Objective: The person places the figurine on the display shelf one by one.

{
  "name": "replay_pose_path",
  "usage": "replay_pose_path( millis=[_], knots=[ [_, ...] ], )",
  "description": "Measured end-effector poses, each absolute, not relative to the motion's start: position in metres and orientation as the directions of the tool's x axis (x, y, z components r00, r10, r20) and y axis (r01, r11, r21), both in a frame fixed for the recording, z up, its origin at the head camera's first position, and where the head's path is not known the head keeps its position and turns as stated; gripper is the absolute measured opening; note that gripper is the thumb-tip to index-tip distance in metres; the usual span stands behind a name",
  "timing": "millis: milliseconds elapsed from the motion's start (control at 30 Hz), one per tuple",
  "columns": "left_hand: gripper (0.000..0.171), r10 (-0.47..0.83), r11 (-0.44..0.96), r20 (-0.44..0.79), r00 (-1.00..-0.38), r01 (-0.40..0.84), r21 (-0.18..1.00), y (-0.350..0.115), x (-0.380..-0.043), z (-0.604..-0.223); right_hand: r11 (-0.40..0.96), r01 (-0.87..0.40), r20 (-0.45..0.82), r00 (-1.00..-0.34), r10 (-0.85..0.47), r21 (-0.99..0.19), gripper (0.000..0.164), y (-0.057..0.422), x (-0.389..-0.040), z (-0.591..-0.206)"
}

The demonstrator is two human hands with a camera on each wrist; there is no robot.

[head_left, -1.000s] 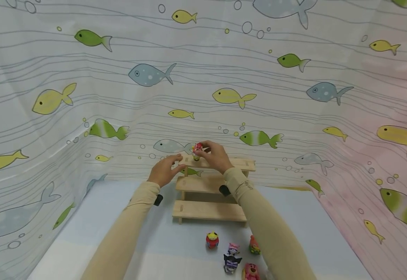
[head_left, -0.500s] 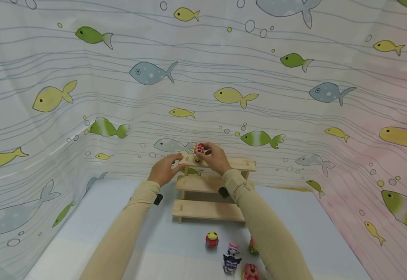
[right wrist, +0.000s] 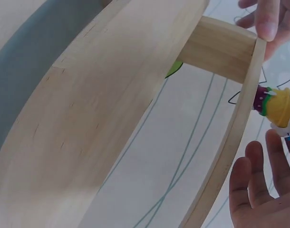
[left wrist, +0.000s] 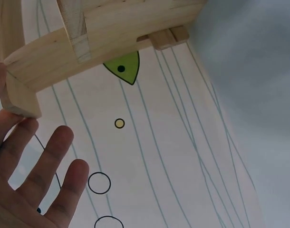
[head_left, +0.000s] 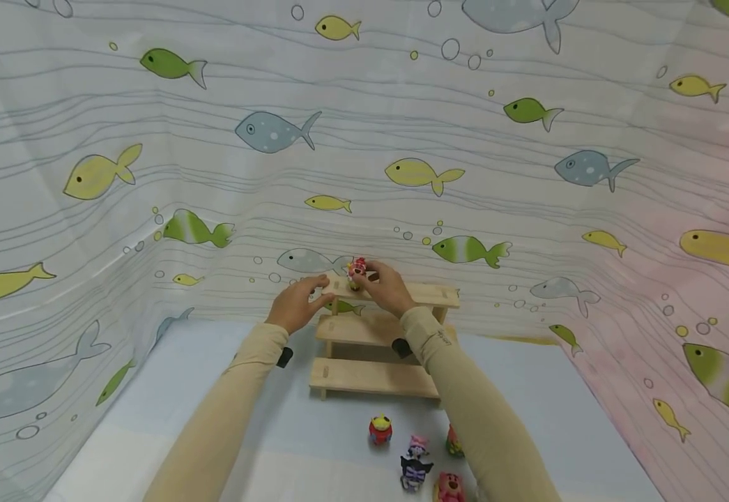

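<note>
In the head view my right hand (head_left: 391, 287) pinches a small toy figurine (head_left: 357, 270) with a pink face and red top, upright at the left end of the top tier. The right wrist view shows the figurine (right wrist: 278, 107) from another side, with a yellow body and purple base right at the board's edge; the right hand's (right wrist: 266, 190) other fingers spread below. My left hand (head_left: 295, 305) holds the left end of the wooden three-tier display stand (head_left: 373, 376). Seen from the left wrist, the left hand (left wrist: 35, 175) has its thumb and fingertips about the board's end (left wrist: 21, 97).
On the table (head_left: 314, 460) before the stand are a red figurine with a yellow head (head_left: 380, 430), a pink-and-white one (head_left: 418, 446), a purple-and-black one (head_left: 413, 473) and a pink bear (head_left: 449, 487). Another figurine (head_left: 454, 443) is partly behind the right sleeve. A fish-printed sheet (head_left: 364, 139) surrounds the table.
The right hand has shifted the figurine very slightly right and down on the top tier, and its pink face shows more. The left hand stays at the stand's end.
</note>
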State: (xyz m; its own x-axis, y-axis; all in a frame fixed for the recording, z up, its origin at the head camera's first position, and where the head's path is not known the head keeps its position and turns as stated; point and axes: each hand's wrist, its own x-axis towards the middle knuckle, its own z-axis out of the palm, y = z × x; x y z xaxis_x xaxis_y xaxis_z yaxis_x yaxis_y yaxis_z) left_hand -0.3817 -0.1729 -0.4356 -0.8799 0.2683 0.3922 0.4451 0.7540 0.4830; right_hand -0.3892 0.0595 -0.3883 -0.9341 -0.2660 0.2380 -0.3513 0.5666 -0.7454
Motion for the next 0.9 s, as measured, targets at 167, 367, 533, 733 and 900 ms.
replay_pose_path(
  millis=[167, 367, 533, 733, 900],
  knots=[
    [0.052, 0.268, 0.759, 0.391, -0.881, 0.443, 0.477, -0.173, -0.383, -0.438, 0.547, -0.342, 0.222, -0.935, -0.276, -0.764, 0.055, 0.063, -0.387, -0.390],
    [0.052, 0.269, 0.759, 0.390, -0.881, 0.444, 0.477, -0.173, -0.383, -0.438, 0.523, -0.366, 0.249, -0.926, -0.283, -0.770, 0.059, 0.071, -0.386, -0.390],
    [0.052, 0.263, 0.759, 0.382, -0.886, 0.434, 0.486, -0.171, -0.383, -0.439, 0.500, -0.413, 0.295, -0.907, -0.300, -0.761, 0.055, 0.084, -0.380, -0.385],
    [0.052, 0.255, 0.773, 0.388, -0.886, 0.428, 0.469, -0.171, -0.381, -0.439, 0.508, -0.479, 0.330, -0.873, -0.358, -0.716, 0.055, 0.100, -0.370, -0.380],
    [0.051, 0.264, 0.769, 0.401, -0.877, 0.443, 0.461, -0.170, -0.382, -0.439, 0.523, -0.524, 0.344, -0.847, -0.405, -0.672, 0.054, 0.116, -0.357, -0.377]
  ],
)
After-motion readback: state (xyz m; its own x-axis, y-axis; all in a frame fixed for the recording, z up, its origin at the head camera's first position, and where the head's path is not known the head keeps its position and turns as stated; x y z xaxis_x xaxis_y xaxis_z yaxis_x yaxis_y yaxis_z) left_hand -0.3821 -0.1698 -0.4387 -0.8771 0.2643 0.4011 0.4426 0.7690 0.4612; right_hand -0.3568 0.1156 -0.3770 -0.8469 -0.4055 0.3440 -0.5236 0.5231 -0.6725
